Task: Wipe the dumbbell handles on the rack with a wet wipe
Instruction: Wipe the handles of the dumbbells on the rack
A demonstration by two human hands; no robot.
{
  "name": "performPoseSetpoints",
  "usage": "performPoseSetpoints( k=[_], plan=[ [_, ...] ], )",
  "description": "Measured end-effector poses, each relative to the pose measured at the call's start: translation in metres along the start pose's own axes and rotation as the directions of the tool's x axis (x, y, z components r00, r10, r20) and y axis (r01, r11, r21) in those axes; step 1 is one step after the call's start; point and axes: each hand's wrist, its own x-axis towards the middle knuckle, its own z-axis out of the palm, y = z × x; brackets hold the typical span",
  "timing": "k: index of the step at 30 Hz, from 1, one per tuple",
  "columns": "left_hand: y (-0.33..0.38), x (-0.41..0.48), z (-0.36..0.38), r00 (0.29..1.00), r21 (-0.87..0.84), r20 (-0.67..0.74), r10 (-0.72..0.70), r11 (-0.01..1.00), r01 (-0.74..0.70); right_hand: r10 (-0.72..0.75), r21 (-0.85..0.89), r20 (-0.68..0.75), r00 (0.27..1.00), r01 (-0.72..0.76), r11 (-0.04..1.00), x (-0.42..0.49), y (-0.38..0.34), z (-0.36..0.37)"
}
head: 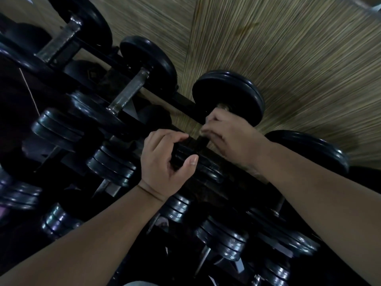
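The rack's upper rail ran from 10 o'clock to 4 o'clock, with a woven surface beyond it toward 1 o'clock. Dumbbells lay in a row across the rail. At centre, the left hand held one dumbbell's near plates. The right hand, just toward 2 o'clock, gripped its handle. A lower tier of dumbbells lay toward 6 o'clock.

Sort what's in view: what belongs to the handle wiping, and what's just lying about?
Job: right hand gripping the dumbbell handle; left hand holding its near plates; other top-row handles; wipe not discernible.
Lying about: lower-row dumbbells; floor.
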Motion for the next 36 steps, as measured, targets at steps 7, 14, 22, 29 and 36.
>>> performPoseSetpoints(
  k=[7, 14, 22, 29, 36],
  plan=[
    [0.000, 0.000, 0.000, 1.000, 0.010, -0.004, -0.005, 1.000, 0.005, 0.486, 0.190, -0.181, 0.855, -0.455, 0.870, -0.009, -0.025, 0.020],
    [0.001, 0.000, 0.002, 1.000, 0.028, -0.011, -0.008, 1.000, 0.008, 0.829, 0.671, -0.156, 0.537, -0.559, 0.488, 0.001, -0.026, 0.015],
    [0.001, -0.001, 0.002, 1.000, 0.041, -0.006, -0.004, 0.999, 0.005, 0.919, 0.895, 0.140, 0.369, -0.444, 0.042, -0.010, -0.037, 0.028],
    [0.001, -0.001, 0.005, 0.999, 0.056, -0.030, 0.012, 0.998, -0.010, 0.898, 0.851, 0.168, 0.407, -0.519, 0.076, -0.009, -0.047, 0.022],
    [0.001, -0.001, 0.005, 1.000, 0.055, -0.017, -0.002, 0.998, 0.003, 0.860, 0.693, -0.260, 0.438, -0.536, 0.482, 0.006, -0.036, 0.019]
  ],
)
